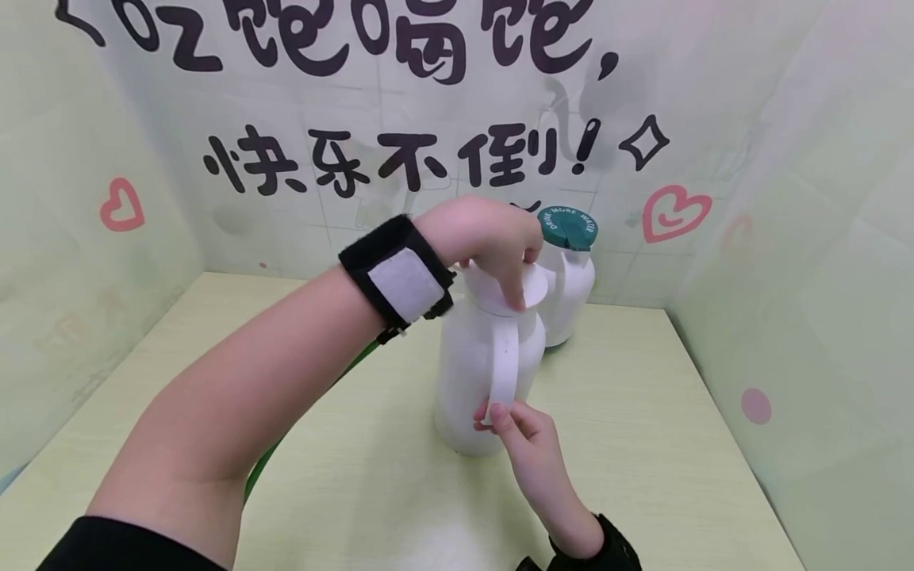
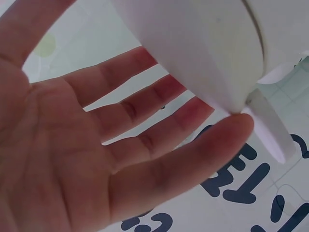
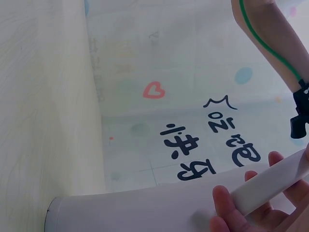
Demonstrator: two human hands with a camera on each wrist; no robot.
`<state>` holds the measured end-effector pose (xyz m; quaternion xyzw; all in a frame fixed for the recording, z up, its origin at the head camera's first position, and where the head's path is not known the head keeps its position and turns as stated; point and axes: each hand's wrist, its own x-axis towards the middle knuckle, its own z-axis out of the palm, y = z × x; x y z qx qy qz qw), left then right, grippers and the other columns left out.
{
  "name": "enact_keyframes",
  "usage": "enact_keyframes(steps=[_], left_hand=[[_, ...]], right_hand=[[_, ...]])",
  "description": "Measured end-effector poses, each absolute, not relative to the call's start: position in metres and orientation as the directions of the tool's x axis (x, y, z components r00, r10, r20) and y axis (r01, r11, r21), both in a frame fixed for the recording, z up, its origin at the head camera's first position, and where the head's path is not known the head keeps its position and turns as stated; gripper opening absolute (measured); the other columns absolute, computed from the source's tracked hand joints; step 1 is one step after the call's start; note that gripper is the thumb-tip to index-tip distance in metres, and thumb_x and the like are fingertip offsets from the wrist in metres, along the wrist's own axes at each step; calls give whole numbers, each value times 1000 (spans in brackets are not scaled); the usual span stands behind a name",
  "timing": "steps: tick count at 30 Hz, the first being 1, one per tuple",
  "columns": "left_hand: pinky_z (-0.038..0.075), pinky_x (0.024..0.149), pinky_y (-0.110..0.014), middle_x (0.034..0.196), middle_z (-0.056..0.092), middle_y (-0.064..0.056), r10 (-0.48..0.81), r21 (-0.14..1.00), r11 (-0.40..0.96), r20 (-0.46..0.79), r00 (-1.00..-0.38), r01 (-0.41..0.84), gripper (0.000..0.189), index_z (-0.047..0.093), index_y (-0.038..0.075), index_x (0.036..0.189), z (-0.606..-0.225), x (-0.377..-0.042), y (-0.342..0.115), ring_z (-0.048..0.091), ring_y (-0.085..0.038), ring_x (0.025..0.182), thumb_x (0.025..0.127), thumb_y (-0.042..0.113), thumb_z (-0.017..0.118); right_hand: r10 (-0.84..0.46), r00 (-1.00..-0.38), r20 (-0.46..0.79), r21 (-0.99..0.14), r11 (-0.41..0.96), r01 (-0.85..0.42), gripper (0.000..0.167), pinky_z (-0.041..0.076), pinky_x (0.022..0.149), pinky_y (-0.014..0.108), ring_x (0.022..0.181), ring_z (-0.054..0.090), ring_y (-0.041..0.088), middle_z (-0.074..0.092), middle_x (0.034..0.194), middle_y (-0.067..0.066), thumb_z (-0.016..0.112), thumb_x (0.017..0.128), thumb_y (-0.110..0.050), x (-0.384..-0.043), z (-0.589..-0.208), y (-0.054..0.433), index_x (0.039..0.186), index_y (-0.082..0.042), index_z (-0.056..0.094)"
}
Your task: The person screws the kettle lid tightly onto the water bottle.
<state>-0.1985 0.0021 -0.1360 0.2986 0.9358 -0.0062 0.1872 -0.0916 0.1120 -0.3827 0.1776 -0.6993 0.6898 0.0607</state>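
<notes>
A white jug stands upright on the table, its handle towards me. My left hand reaches over the top from the left and grips the white lid, one digit pointing down near the handle's top. In the left wrist view its fingers lie against the smooth white side of the lid, beside a seam. Low on the handle, my right hand pinches it between thumb and fingers. The right wrist view shows these fingers round the handle, beside the jug's body.
Close behind the jug, to the right, stands another white jug with a green lid lettered in white. A pale wood table is enclosed by printed sheets at the back and sides. A green cable runs along my left arm.
</notes>
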Motion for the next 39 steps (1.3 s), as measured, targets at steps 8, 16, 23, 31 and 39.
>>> enact_keyframes(steps=[8,16,23,31,39], left_hand=[[53,70,-36,114,53,-2,570,116,809,-394,-721,576,48,58,14,119,-131,-207,3,54,-19,96,77,24,79],[47,66,-29,117,51,-3,626,140,763,-400,-669,631,48,57,15,118,-131,-210,-1,52,-19,84,76,17,80],[46,67,-29,116,50,-1,637,149,751,-418,-648,643,51,56,17,119,-129,-212,-2,50,-19,84,74,17,81],[46,76,-29,126,45,3,653,103,721,-433,-622,685,57,53,21,125,-128,-212,-5,50,-18,98,75,18,80],[44,86,-29,134,43,-1,680,109,694,-424,-598,712,70,46,22,137,-130,-211,-7,45,-17,111,75,19,78]], right_hand=[[-161,-932,326,-945,-17,-328,21,51,79,35,83,66,22,66,88,6,50,98,-4,-95,-379,112,91,7,65],[-157,-927,340,-940,-24,-341,21,51,79,36,83,65,20,66,88,5,49,99,-3,-93,-378,110,91,8,65],[-155,-928,337,-941,-26,-338,21,51,80,37,83,65,20,67,88,6,49,98,-4,-93,-377,110,92,8,65],[-156,-932,327,-944,-20,-328,21,51,80,38,84,65,21,67,89,5,49,99,-4,-91,-378,108,91,7,65],[-149,-928,342,-939,-18,-343,21,51,80,36,82,65,21,67,88,8,50,98,-4,-90,-379,107,92,8,65]])
